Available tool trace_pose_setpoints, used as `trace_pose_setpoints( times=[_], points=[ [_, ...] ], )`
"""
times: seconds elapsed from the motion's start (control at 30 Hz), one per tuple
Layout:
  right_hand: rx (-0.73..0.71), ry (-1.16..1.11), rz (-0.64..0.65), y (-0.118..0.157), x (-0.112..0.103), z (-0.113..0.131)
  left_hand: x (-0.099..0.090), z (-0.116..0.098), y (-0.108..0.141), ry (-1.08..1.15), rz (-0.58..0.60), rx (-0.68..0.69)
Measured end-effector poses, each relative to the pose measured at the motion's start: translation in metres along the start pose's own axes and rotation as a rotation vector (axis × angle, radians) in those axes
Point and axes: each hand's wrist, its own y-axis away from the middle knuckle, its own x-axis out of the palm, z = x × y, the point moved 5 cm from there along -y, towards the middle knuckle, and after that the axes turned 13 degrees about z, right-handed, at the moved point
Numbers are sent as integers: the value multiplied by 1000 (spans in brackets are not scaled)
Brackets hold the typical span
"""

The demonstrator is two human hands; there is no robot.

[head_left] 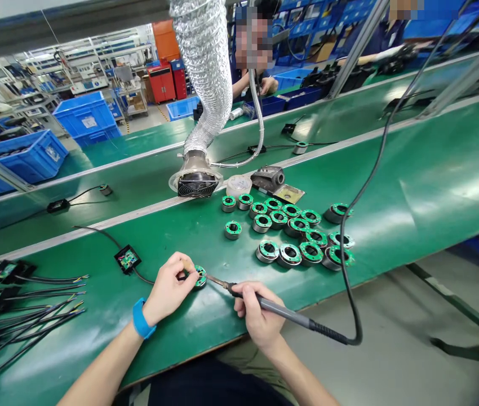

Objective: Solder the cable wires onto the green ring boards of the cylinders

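Observation:
My right hand is closed around the grey handle of a soldering iron, held like a pen. Its metal tip meets a small ring-shaped part with a green circuit board on top. At the left side of that ring, my left hand, with a blue wristband, pinches the end of a black cable. This cable runs from an open black box with a circuit board inside. My fingers hide the wire ends and part of the ring.
Several similar green-topped rings stand to the right. Boxes with loose cables lie at left. A fume duct with a fan hangs ahead, near a tape roll and soldering iron stand. A co-worker sits across.

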Motion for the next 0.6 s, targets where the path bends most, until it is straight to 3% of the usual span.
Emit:
trace_pose_setpoints(
  times=[0.37,0.6],
  points=[
    [-175,196,51,-3,1,21,5,5,3,-58,-45,-6],
    [76,-207,-37,-5,2,-5,4,0,3,-122,-44,10]
  ],
)
